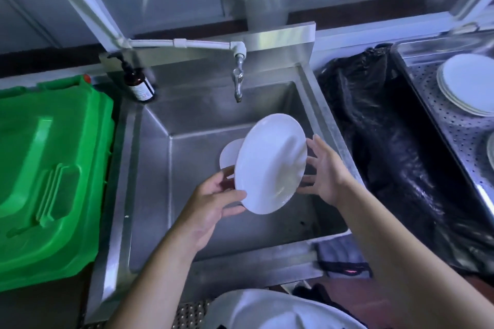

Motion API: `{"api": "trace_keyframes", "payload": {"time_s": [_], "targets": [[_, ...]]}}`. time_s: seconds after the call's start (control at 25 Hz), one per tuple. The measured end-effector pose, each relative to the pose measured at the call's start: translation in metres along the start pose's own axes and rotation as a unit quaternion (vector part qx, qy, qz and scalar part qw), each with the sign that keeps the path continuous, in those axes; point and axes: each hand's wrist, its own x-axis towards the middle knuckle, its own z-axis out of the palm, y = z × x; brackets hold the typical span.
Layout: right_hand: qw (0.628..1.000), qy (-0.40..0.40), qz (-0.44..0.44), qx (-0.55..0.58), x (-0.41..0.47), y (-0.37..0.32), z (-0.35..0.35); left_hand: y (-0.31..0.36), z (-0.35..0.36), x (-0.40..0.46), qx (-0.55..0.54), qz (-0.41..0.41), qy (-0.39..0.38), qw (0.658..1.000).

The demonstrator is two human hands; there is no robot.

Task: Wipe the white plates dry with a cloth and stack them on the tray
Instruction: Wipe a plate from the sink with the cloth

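Steel sink (149,168) under me, tap off as far as I can tell, and I've got one white plate (270,163) held up over the basin, tilted on edge with its face toward me and its long line running from lower left up to upper right. So my left hand (211,205) has the lower-left rim, thumb on the front and fingers curled behind, that's the real hold. My right hand (324,168) is on the opposite side, fingers spread and mostly straight, just steadying the rim, more of a brace than a grab. Behind the plate there's a second plate (230,153) peeking out low in the basin, can't tell how it sits. Now the bit that matters: the cloth (339,251) is draped over the sink's front right corner, down by my right forearm, so the right hand is clearly the nearer one to go get it while the left keeps the plate. Then the tray (438,104) with the stacked plates (470,83) is well off to the right, past a bin with a black bag (379,125), so everything heads rightward.
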Motion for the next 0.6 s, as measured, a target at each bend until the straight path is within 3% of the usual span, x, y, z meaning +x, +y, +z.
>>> {"api": "trace_keyframes", "payload": {"time_s": [0.32, 0.4, 0.44, 0.52, 0.6], "targets": [[0.995, 0.023, -0.04, -0.093, -0.027, 0.013, 0.022, -0.038, -0.046, 0.019, -0.051, 0.004, -0.127, 0.991], [0.981, 0.086, -0.066, -0.16, -0.03, 0.034, 0.01, -0.048, -0.05, 0.027, -0.068, -0.015, -0.117, 0.991], [0.956, 0.142, -0.083, -0.242, -0.034, 0.048, 0.001, -0.053, -0.052, 0.031, -0.075, -0.031, -0.106, 0.991], [0.869, 0.237, -0.083, -0.426, -0.051, 0.085, -0.024, -0.069, -0.055, 0.035, -0.08, -0.067, -0.092, 0.99], [0.815, 0.233, -0.085, -0.524, -0.076, 0.126, -0.045, -0.086, -0.059, 0.036, -0.088, -0.091, -0.086, 0.988]]}}
